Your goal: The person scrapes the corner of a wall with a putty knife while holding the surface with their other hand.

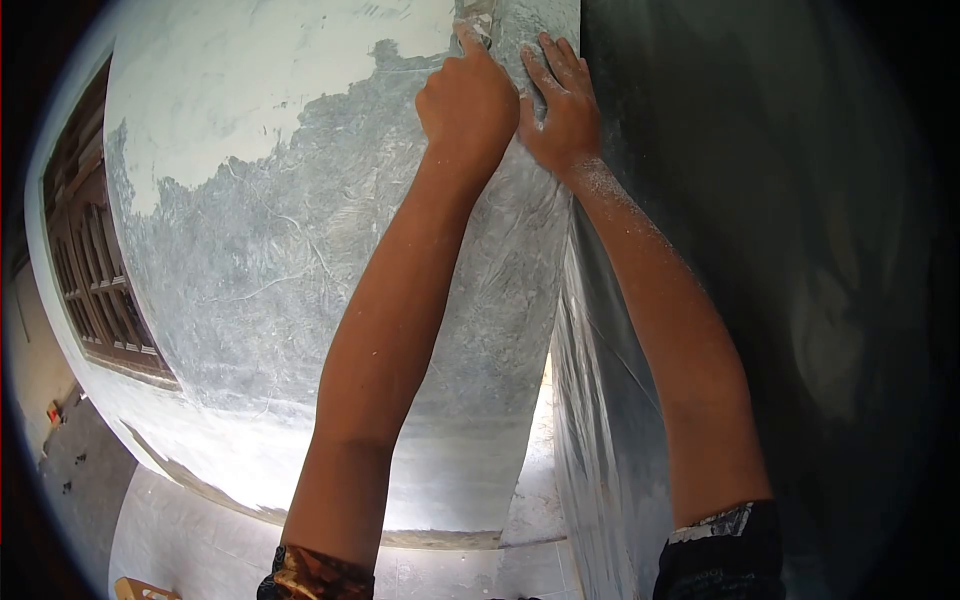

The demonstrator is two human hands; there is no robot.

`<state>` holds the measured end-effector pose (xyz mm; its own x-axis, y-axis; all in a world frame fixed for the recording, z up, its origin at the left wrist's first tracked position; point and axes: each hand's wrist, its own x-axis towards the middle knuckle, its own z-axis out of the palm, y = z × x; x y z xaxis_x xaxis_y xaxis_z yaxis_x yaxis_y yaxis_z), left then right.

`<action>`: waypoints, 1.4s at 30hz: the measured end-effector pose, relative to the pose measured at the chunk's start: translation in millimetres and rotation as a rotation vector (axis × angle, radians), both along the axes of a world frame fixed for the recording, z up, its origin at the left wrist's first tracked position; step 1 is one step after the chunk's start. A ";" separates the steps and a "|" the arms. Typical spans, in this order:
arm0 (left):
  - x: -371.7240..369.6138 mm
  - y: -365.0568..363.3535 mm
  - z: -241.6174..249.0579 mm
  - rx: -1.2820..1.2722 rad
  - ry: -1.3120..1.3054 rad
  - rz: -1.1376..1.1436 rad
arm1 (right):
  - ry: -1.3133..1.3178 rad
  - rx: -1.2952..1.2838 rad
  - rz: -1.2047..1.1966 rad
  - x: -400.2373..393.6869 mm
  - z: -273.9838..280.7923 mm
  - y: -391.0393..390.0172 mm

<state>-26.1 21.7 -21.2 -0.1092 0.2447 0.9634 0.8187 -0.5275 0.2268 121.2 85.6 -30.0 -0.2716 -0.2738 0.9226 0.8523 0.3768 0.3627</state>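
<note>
My left hand (468, 102) is raised to the top of the wall, closed with its index finger stretched along what looks like a putty knife (481, 14). The hand hides most of that tool, and the top edge of the view cuts it off. Beside it, my right hand (565, 110) lies flat near the wall's corner, fingers apart and dusted white. The wall (250, 255) is rough and grey in the middle, with a ragged-edged smooth whitish coat (250, 80) above.
Thin clear plastic sheeting (590, 400) hangs below the corner, on the right. A dark surface (800, 250) fills the right side. On the left is a brown wooden shuttered window (95, 250). A wooden object (140, 590) stands low on the pale floor (430, 575).
</note>
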 end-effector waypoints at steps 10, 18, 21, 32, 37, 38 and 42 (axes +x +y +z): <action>-5.3 2.2 -3.2 -0.058 0.006 -0.017 | -0.001 -0.008 -0.013 -0.2 0.3 -1.7; -9.3 -7.0 -30.9 -0.211 0.044 -0.018 | 0.009 -0.010 -0.049 -0.5 -1.3 -3.4; -13.4 0.4 -14.1 -0.077 0.051 -0.009 | 0.007 -0.001 -0.046 -0.5 -1.2 -2.1; -5.0 0.9 -21.1 -0.036 0.089 0.058 | 0.021 0.002 -0.024 -1.8 -4.1 -3.0; -3.6 1.0 -16.7 -0.005 0.104 0.096 | 0.026 -0.009 -0.017 -2.4 -5.2 -4.5; -4.6 0.4 -22.8 -0.022 0.119 0.111 | 0.027 -0.006 -0.007 -2.5 -5.1 -4.1; -6.1 -3.0 -30.2 -0.098 0.141 0.150 | 0.011 0.005 -0.009 -1.4 -4.0 -4.2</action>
